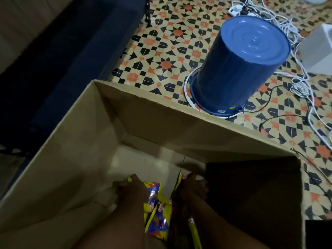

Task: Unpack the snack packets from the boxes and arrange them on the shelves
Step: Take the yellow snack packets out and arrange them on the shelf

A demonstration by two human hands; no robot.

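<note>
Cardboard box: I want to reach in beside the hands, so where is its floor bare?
Bare floor lies along the far and left walls of the large brown cardboard box. The near middle is crowded: both hands gather yellow-and-blue snack packets.

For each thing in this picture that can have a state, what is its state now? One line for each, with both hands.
Large brown cardboard box: open at the top, nearly emptied.
Yellow and blue snack packets: at the box bottom, gathered between both hands.
Left hand: inside the box, gripping the packets.
Right hand: inside the box, fingers curled on a packet edge.
Blue plastic bucket: upside down on the tiled floor.
White cables: tangled, loose on the floor.
</note>
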